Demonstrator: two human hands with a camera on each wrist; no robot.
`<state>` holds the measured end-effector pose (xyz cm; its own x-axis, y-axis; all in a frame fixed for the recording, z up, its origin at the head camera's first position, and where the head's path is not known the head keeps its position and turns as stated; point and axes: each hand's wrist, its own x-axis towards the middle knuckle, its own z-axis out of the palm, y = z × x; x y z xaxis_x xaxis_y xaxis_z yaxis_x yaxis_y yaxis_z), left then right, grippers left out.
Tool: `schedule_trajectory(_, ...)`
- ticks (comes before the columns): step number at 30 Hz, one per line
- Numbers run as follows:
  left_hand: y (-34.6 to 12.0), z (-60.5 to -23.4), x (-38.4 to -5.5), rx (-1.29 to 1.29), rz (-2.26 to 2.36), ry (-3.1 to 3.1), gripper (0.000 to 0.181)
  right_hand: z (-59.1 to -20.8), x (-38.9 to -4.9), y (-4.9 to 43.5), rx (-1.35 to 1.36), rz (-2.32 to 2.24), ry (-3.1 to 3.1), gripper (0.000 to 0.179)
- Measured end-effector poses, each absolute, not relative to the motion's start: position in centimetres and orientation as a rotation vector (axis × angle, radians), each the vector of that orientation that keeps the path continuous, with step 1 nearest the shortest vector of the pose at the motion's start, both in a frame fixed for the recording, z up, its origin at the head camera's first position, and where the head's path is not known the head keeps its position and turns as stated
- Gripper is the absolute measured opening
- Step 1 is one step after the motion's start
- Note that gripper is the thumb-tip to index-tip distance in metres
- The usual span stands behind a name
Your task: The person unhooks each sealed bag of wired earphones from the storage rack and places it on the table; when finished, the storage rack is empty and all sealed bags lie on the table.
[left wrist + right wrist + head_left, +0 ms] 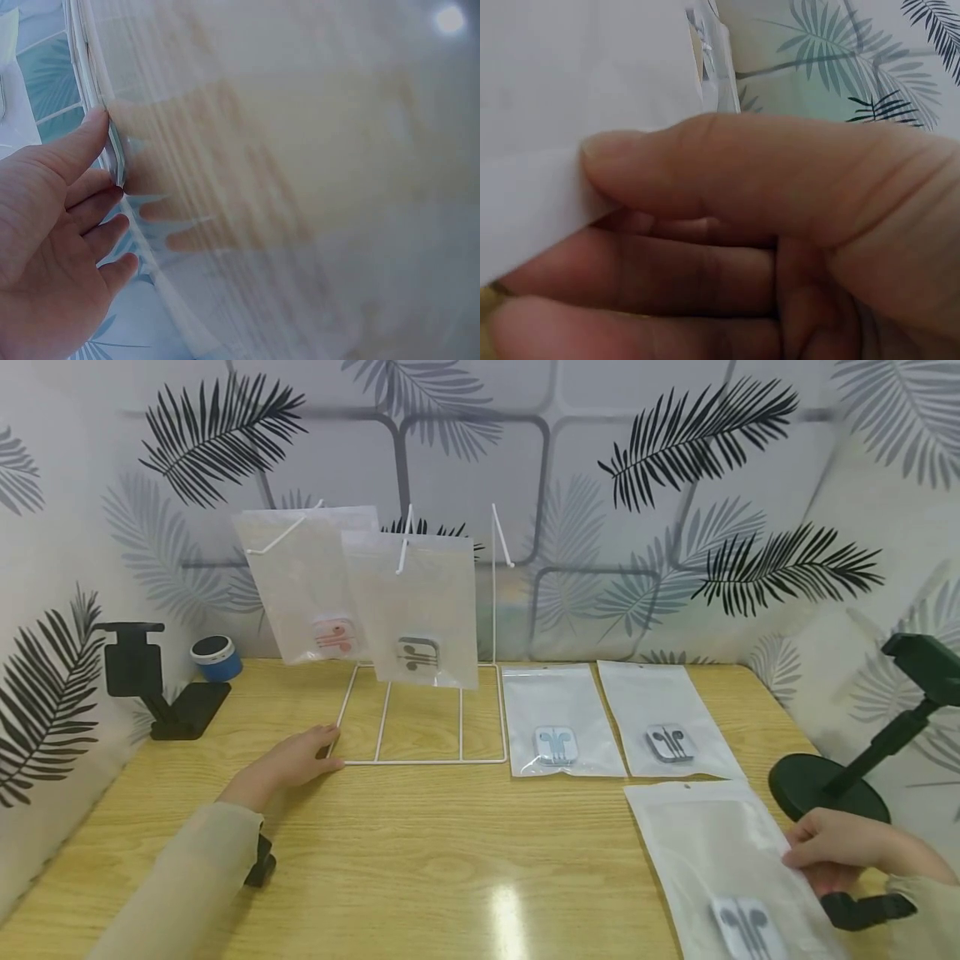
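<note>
My left hand (296,760) is at the front left corner of a white wire display rack (423,762). In the left wrist view, its thumb and fingertips pinch the wire. Two bags hang from the hooks: one with pink earphones (333,637) and, nearer, one with grey earphones (420,653). A third hook shows no bag. At the front right, my right hand (847,843) pinches the right edge of a white zip bag (697,835). Cased grey earphones (748,927) show through it. The right wrist view has the thumb (645,165) lying over that bag's edge.
Flat on the table beside the rack lie a bag with blue earphones (558,693) and a bag with dark earphones (652,693). A black phone stand (135,672) and blue speaker (217,660) stand left. A dark round-based stand (828,787) is right.
</note>
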<state>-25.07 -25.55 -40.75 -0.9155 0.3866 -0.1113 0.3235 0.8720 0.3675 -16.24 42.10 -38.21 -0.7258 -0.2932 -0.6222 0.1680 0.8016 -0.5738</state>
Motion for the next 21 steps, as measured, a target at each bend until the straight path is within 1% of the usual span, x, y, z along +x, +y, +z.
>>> schedule_trajectory(10, -25.7, -40.8, -25.1, 0.547, 0.507, 2.869, 0.062, -38.9, -15.9, 43.3, -0.176, -0.949, 2.152, 0.034)
schedule_trajectory(21, -25.7, -40.9, -25.1, 0.555, 0.506, 2.872, 0.061, -39.0, -15.9, 43.6, -0.135, -0.914, 2.199, 0.033)
